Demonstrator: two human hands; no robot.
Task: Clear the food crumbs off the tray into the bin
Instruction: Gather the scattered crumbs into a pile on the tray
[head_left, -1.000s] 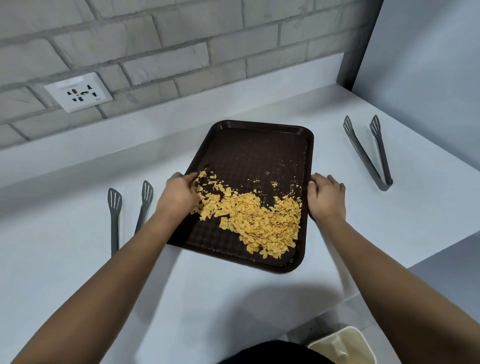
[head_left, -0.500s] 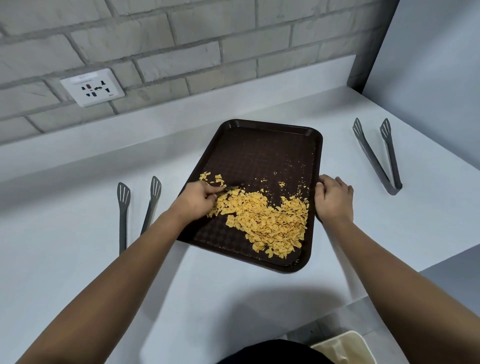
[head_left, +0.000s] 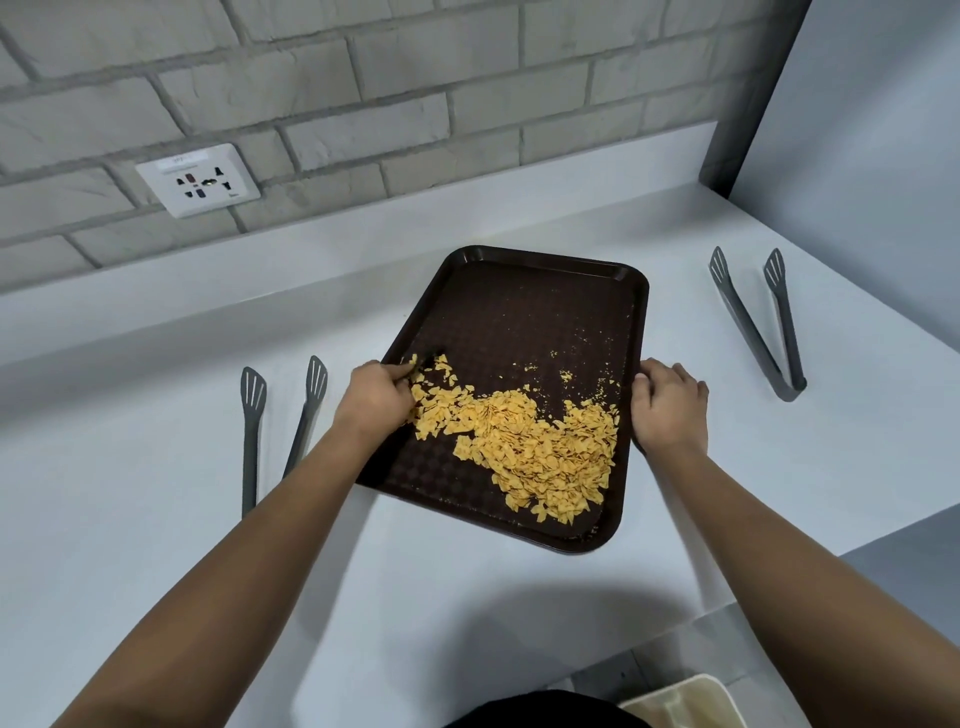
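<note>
Directly ahead of me on a white counter (head_left: 156, 519) sits one dark brown rectangular tray (head_left: 519, 322), turned at a slant so its far short edge points toward a grey brick wall (head_left: 363, 78). One loose heap of yellow corn-flake crumbs (head_left: 535, 447) covers the near half of the tray, thickest toward its near right corner, with a thin scatter of specks farther up. Two pairs of grey slotted tongs lie on the counter: one pair (head_left: 280, 426) just left of my left forearm, the other pair (head_left: 763, 322) well to the right of the tray. One white wall socket (head_left: 197, 179) is set in the bricks. One cream-coloured bin (head_left: 685, 701) shows only its corner at the bottom of the view, below the counter's front edge. My left hand (head_left: 376, 397) rests over the tray's left rim with its fingers curled down into the left end of the crumbs, touching them; I cannot tell whether it holds any. My right hand (head_left: 670, 410) grips the tray's right rim, fingers bent over the edge. Bare counter lies between the tray's near edge and the front of the counter, and more along the back, up to a raised white ledge (head_left: 363, 249) under the wall.
</note>
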